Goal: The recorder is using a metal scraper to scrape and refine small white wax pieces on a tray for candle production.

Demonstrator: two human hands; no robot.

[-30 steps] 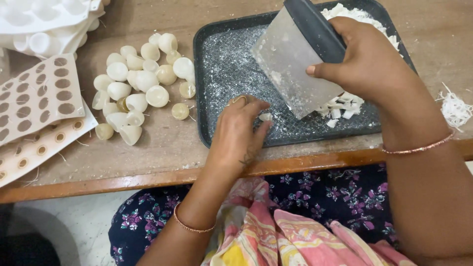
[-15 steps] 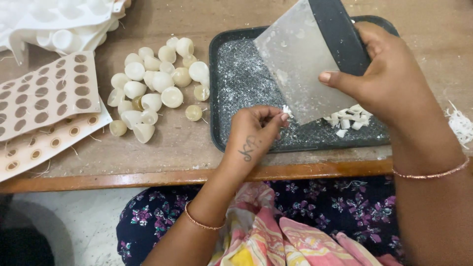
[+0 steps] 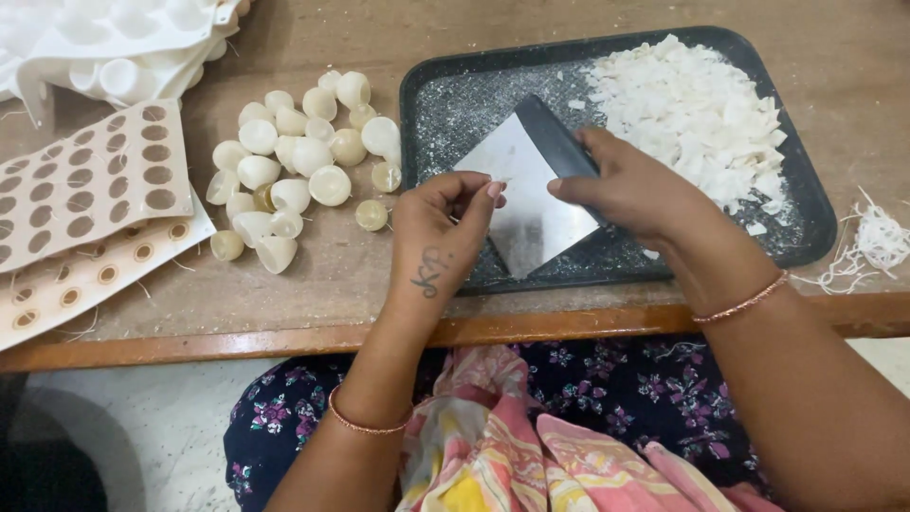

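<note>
Right hand (image 3: 630, 190) grips metal scraper (image 3: 526, 204) over dark tray (image 3: 431, 90) — left hand (image 3: 441, 232) pinches fingertips at blade (contents unclear).

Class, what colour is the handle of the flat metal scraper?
Black, on the flat metal scraper in the right hand; head view.

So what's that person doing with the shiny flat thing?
A person sits at a wooden table. The right hand holds a metal scraper over a dark tray, and the left hand pinches at the blade's edge. White shavings are heaped in the tray's far corner. Small pale domes lie beside the tray, near dotted sheets.
</note>
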